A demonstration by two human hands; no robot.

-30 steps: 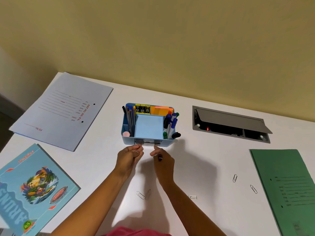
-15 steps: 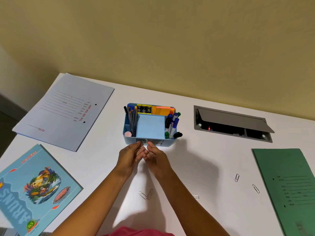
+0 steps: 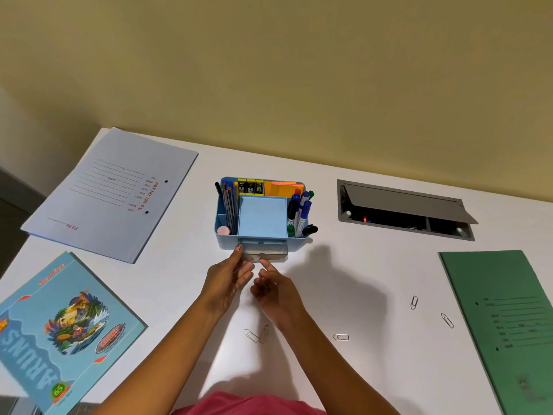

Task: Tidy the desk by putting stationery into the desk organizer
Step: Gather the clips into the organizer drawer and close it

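Left hand (image 3: 227,280), fingers straight, touches drawer (image 3: 264,250); right hand (image 3: 273,290) curled, contents unclear. A hard push could slide the organizer (image 3: 299,242).

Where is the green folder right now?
In the head view, the green folder lies flat at the right edge of the desk, just right of a loose paper clip and on the near side of the grey cable hatch.

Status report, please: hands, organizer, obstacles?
Left hand open, fingertip touching light blue plastic desk organizer. Right hand curled at its clear drawer, grip unclear. Five silver paper clips loose; nothing blocking.
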